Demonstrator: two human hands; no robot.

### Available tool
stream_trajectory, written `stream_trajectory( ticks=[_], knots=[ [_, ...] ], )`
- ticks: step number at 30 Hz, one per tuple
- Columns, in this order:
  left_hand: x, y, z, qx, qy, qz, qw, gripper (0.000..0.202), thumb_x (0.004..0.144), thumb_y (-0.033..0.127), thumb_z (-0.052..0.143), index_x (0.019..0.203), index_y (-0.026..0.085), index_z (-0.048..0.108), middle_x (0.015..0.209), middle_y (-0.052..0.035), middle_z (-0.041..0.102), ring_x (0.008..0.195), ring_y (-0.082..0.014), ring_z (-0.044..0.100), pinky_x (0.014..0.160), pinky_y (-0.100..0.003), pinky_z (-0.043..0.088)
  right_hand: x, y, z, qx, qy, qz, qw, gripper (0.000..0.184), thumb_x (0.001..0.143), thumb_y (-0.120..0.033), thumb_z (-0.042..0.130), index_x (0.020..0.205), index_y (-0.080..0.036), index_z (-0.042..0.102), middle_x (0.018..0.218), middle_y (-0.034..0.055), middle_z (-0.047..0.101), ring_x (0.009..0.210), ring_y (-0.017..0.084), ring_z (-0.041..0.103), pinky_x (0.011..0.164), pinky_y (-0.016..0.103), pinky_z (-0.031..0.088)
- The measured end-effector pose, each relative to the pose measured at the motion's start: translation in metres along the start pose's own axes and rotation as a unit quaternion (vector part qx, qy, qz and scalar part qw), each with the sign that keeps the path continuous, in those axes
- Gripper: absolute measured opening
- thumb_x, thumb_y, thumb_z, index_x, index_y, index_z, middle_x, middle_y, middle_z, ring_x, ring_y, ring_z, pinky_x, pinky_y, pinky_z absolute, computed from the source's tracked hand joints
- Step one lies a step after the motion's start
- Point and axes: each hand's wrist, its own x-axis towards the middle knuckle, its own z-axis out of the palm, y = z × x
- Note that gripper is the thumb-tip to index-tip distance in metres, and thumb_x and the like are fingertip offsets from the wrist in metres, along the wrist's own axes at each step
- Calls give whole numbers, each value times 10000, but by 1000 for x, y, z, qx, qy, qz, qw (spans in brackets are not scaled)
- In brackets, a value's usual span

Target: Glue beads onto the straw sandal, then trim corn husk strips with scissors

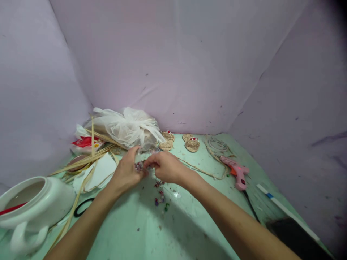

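Loose beads [159, 198] are lying on the surface [121, 231], lower centre. Bead bunch [138, 166], probably in clear plastic, is sitting just below centre: left hand [126, 174] is gripping it; right hand [165, 168] is touching it, can't tell if pinching. Likely light, slippery, prone to rolling; pinch beads singly, support underneath. White bag [127, 126] is slumping behind.

Lg. glossy white ceramic pot [61, 202] at far L of pale green worktop [127, 234], w/ thin red stick [13, 208] inside. Beyond: knotted translucent white plastic bag [130, 126], nr. red-and-white plastic packet [86, 142]. R side: pink plastic glue gun [240, 176], thin grey wire coil [218, 145] behind it, narrow blue-banded white strip [294, 215].
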Motion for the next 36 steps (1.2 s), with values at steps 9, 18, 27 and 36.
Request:
stream_trajectory(
  ticks=[9,18,27,36],
  knots=[
    [4,-10,1,-318,27,-146,936,695,537,241,731,1151,202,406,1201,-115,506,1119,-290,494,811,-404,485,-27,27,-16,278,183,195,922,156,705,-179,529,772,-174,670,716,27,663,613,143,573,588,271,453],
    [5,-21,8,-422,31,-162,892,667,490,162,759,1073,225,442,1172,-86,516,1180,-301,432,786,-391,499,-100,95,9,155,146,298,930,285,712,-179,487,946,-149,646,948,89,689,872,220,620,808,356,444],
    [6,-20,2,-392,16,-174,903,724,472,209,781,1095,204,412,1170,-87,494,1149,-287,454,740,-329,504,-89,80,12,55,198,239,949,222,737,-265,519,871,-190,680,750,42,691,632,176,596,603,306,458],
    [8,-17,2,-348,12,-165,923,757,504,214,777,1158,171,397,1175,-116,494,1043,-252,523,804,-375,484,-87,35,-98,-46,441,61,894,133,738,-293,632,826,-202,673,780,33,668,694,174,619,660,331,485]
  ],
)
